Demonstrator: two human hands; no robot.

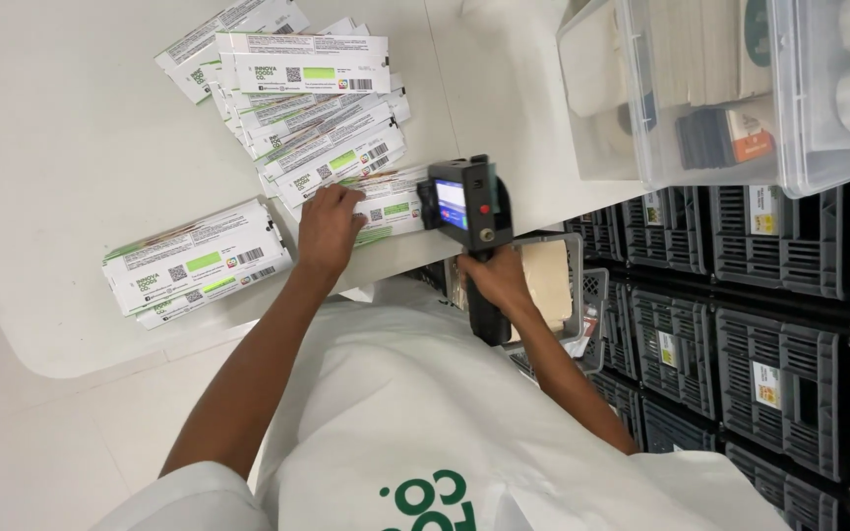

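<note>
Left hand [330, 228] is flat, fingers spread, pressing down on a white flat carton sleeve [391, 205] with a green patch, right at the near edge of the tabletop [61, 147]. Right hand [496, 280] is wrapped tight around the grip of a black handheld inkjet printer [464, 208], whose head sits against the right end of that same sleeve, little screen lit up. More sleeves are fanned out in a pile [317, 108] toward the far edge, and a separate stack [197, 262] lies off to the left. Clear plastic bin [730, 88] on the right corner, dark crates [769, 295] beneath
</note>
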